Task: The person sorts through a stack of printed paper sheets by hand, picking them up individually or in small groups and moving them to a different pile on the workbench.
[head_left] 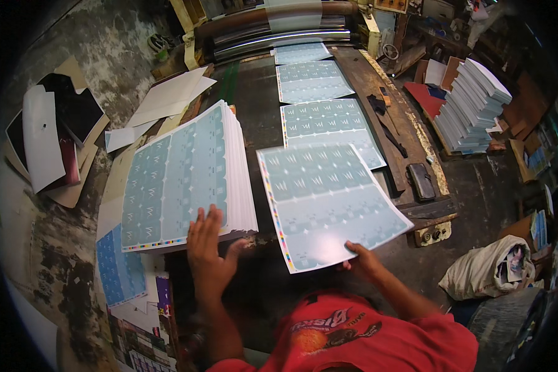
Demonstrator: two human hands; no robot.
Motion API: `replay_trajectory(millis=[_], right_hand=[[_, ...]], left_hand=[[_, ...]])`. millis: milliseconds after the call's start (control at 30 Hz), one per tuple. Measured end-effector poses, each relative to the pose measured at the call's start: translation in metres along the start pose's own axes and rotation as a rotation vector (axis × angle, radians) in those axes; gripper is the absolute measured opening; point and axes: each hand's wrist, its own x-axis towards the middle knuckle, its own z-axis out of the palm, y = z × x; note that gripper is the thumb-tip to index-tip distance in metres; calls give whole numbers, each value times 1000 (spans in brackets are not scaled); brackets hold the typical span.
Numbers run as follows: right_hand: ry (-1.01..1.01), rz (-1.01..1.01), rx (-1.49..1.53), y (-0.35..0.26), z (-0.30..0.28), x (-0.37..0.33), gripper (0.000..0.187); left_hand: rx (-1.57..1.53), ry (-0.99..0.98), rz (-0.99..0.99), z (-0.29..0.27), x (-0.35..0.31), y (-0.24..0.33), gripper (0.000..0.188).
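Observation:
Between the thumb and fingers of my right hand (364, 260) is the near edge of a pale teal printed sheet (335, 201), with a strip of colour patches down its left side. The far part of this sheet overlaps another printed sheet (328, 118) on the machine's feed bed. My left hand (209, 242) is open, fingers stretched out, at the near right corner of a thick stack of matching printed sheets (173, 180). Whether its fingers press on the stack I cannot tell.
Ahead stand the machine's metal rollers (282, 40), with more sheets (313, 80) lined up leading to them. A dark block (420, 181) rests on the bed's right rail. A tall paper pile (474, 105) stands at far right, near a white sack (490, 270). Loose boards (46, 136) lean at left.

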Motion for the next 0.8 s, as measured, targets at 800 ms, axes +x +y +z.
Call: replay_trajectory(millis=[800], right_hand=[[285,-242,86,34,2,38,58]], left_hand=[[-91,322,-296,29,-12,-15,18]])
